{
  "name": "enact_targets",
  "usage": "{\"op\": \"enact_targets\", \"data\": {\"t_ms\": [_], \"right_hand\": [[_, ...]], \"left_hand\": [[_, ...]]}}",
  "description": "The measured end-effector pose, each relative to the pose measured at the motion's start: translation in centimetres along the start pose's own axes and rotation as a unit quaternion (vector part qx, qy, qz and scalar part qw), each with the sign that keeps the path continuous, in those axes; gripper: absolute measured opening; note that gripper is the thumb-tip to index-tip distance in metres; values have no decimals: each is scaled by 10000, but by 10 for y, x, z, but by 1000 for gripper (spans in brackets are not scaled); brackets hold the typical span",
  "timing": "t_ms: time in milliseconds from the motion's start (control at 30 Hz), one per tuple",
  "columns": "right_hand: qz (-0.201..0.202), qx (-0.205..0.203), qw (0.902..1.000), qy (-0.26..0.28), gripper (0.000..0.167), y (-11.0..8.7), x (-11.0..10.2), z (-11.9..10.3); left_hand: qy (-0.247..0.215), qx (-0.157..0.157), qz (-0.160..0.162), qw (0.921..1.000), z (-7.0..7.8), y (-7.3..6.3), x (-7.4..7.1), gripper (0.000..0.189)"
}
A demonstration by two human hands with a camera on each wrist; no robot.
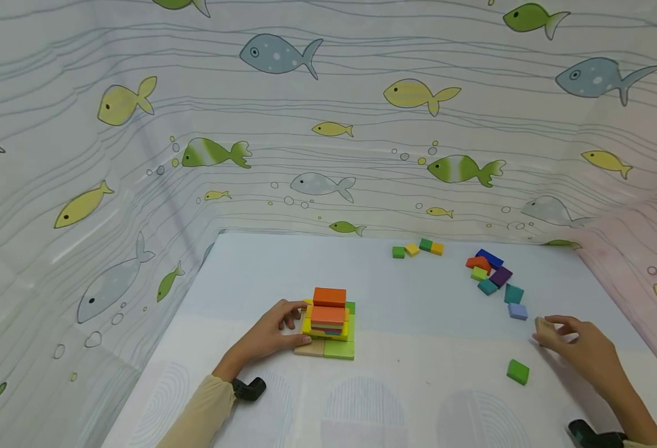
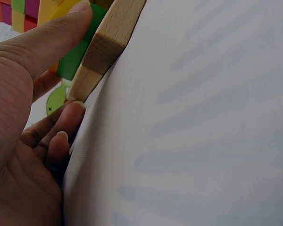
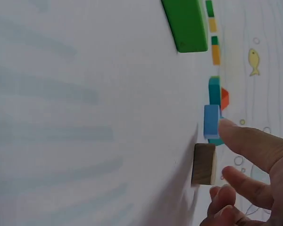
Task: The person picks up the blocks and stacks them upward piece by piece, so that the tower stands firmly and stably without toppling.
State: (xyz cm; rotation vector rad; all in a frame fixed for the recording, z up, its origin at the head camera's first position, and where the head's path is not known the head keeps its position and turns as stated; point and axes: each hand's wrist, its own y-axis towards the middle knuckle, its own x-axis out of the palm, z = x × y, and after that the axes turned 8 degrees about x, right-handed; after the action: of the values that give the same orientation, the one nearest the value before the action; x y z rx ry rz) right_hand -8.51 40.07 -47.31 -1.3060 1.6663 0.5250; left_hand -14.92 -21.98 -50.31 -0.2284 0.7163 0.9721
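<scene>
Tabletop (image 1: 429,317): pale and flat, it carries every block; sliding pieces low over it should be steadier than swinging them high past the stack.
Loose blocks (image 1: 500,277): a cluster lies at the far right, with a back row (image 1: 398,252) of four. The light blue block (image 1: 517,312) sits near the right fingers, so a careless close could nudge it.
Left grip (image 1: 269,333): thumb and index finger brace the left side of the stack. Light, even pressure low down seems best; squeezing could shift the layers.
Right grip (image 1: 586,351): thumb and fingers are parted about the wooden block and look clear of it in the right wrist view; actual contact is hard to judge.
Block stack (image 1: 328,315): left of centre, topped in orange, with a pale wood piece (image 1: 310,348) and a lime piece (image 1: 339,350) along its near edge. Any touch to the upper layers calls for care.
Green block (image 1: 517,371): alone, nearer the person than the wooden block; the right forearm should pass clear of it.
Wooden block (image 3: 203,164): on the tabletop at the right, beneath the right fingers. Pinching opposite faces squarely would limit twisting.
</scene>
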Motion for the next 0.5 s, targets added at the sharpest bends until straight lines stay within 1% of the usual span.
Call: {"op": "enact_targets", "data": {"t_ms": [67, 133, 233, 333, 500], "right_hand": [[-119, 381, 9992, 13, 89, 1, -1, 2], [-242, 675, 9974, 35, 94, 3, -1, 3], [-283, 932, 9952, 55, 96, 2, 1, 4], [-213, 1033, 9944, -23, 92, 1, 2, 5], [-13, 1037, 9946, -107, 73, -1, 1, 5]], "left_hand": [[-2, 53, 26, 10000, -1, 0, 0, 72], [-9, 76, 45, 10000, -1, -1, 0, 71], [-39, 96, 43, 9999, -2, 0, 0, 71], [-26, 60, -7, 10000, -3, 0, 0, 72], [11, 31, -16, 10000, -4, 0, 0, 72]]}}
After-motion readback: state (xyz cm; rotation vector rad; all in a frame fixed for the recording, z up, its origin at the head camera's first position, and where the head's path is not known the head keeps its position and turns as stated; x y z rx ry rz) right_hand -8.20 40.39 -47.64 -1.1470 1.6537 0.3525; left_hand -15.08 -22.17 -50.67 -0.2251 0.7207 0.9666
